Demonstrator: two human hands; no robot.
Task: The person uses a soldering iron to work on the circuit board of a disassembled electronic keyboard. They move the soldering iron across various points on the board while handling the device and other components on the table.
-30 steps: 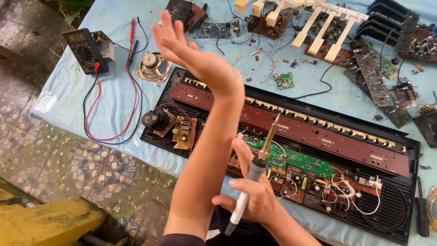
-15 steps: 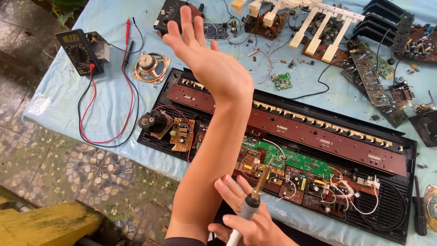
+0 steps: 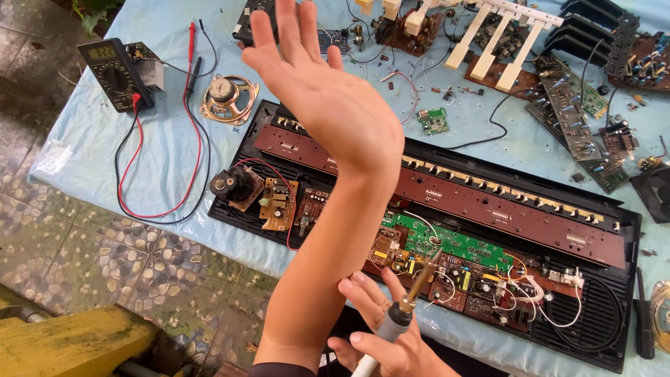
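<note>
Head camera looks down on an opened keyboard case (image 3: pixel 614 279), its green circuit board (image 3: pixel 453 241) and brown boards laid bare, so the stripping-down looks done while any soldering seems unstarted. The left hand (image 3: pixel 328 98) is raised above the table, open with fingers spread, holding nothing. The right hand (image 3: pixel 380 335), near the bottom edge, is closed around a soldering iron (image 3: pixel 408 304), whose tip points up and stops just short of the green board. Far left lies a multimeter (image 3: pixel 115 73) with red and black leads (image 3: pixel 132 174), with a loose speaker (image 3: pixel 227 98) beside it. White keys (image 3: pixel 488 52) and spare boards sit at the far right. The raised forearm blocks part of the case's left half.
</note>
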